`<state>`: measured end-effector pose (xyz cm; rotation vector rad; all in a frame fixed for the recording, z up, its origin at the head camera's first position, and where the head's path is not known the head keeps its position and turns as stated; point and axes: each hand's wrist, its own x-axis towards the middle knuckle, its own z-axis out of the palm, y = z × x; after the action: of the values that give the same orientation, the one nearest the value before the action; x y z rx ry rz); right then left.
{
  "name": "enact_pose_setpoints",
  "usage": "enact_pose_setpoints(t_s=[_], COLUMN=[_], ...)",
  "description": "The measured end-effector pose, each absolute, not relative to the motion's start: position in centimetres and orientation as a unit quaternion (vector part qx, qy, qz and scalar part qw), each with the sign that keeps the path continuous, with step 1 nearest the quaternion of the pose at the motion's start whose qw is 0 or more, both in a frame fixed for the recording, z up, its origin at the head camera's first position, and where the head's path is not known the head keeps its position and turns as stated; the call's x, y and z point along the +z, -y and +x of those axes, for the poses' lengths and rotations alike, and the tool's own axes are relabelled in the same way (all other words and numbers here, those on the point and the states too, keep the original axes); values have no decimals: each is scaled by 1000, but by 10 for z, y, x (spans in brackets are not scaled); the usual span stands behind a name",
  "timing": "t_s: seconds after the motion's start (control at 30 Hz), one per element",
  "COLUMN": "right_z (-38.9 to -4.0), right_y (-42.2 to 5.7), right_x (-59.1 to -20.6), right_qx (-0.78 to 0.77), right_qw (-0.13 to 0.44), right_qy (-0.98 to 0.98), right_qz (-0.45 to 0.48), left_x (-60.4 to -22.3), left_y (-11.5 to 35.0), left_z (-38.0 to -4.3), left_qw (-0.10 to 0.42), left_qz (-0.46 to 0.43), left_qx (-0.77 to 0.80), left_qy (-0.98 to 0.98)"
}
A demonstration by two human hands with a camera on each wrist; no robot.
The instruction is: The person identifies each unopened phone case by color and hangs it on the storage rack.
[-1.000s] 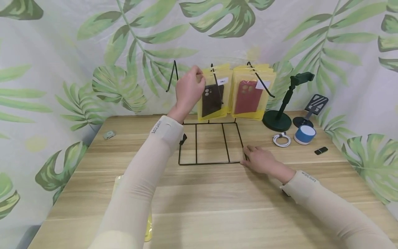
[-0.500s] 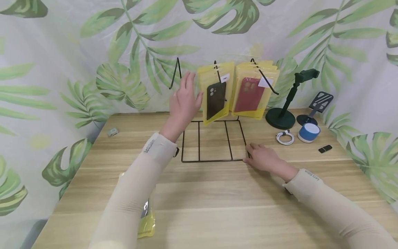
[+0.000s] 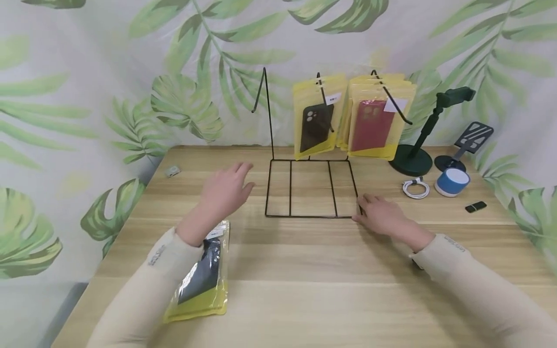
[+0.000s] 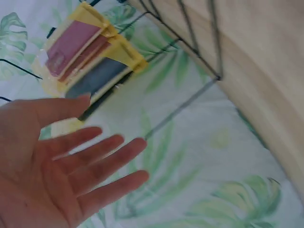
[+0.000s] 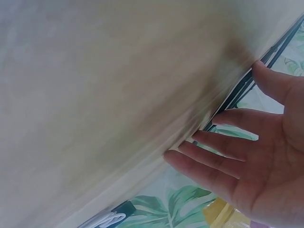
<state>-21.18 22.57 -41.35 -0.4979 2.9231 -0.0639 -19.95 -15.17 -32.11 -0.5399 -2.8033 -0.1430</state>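
Observation:
My left hand (image 3: 223, 193) is in the air over the left of the table, its fingers spread and holding nothing; the left wrist view shows its bare palm (image 4: 52, 180). Below its wrist lies a dark phone case in a yellow-edged clear bag (image 3: 202, 275). My right hand (image 3: 383, 216) rests at the front right corner of a black wire display rack (image 3: 290, 188), fingers nearly straight and touching it. From the rack's middle hook hangs a bagged black phone case (image 3: 316, 126). Several bags with a red case (image 3: 370, 126) in front hang on the right hook; the left hook (image 3: 258, 92) is bare.
Right of the rack stand a dark green phone stand (image 3: 411, 159) and a small folding stand (image 3: 452, 162). Before them lie a coiled white cable (image 3: 415, 188), a blue-and-white round object (image 3: 452, 182) and a small black stick (image 3: 476, 207). A small pale object (image 3: 172, 171) lies far left.
My left hand has moved from beside the middle hook down and left, its fingers opening. The bagged black case swung slightly on its hook. My right hand has stayed at the rack's corner.

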Motion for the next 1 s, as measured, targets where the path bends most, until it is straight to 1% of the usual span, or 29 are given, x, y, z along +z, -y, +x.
enact_pose_setpoints(t_s=[0.1,0.2,0.33,0.47,0.67,1.0], right_z=[-211,-210,-211,-211,-210,-209], right_y=[-227,-227,-226,-224,-222,-224], right_x=[-410,-409,-409,-408,-407,-410], right_qx=[-24,-22,-16,-18,-20,-16], right_qw=[92,92,86,86,88,87], right_qy=[-982,-982,-981,-981,-980,-979], right_qz=[-166,-166,-175,-175,-180,-185], left_x=[-329,-338,-352,-369,-383,-389], left_y=[173,196,231,266,299,300], left_z=[-189,-180,-173,-173,-177,-181], left_qw=[94,35,-60,-119,-132,-128], left_qz=[-194,-194,-168,-133,-104,-102], left_qx=[-34,-25,-26,-29,-44,-43], left_qy=[976,980,984,984,985,986])
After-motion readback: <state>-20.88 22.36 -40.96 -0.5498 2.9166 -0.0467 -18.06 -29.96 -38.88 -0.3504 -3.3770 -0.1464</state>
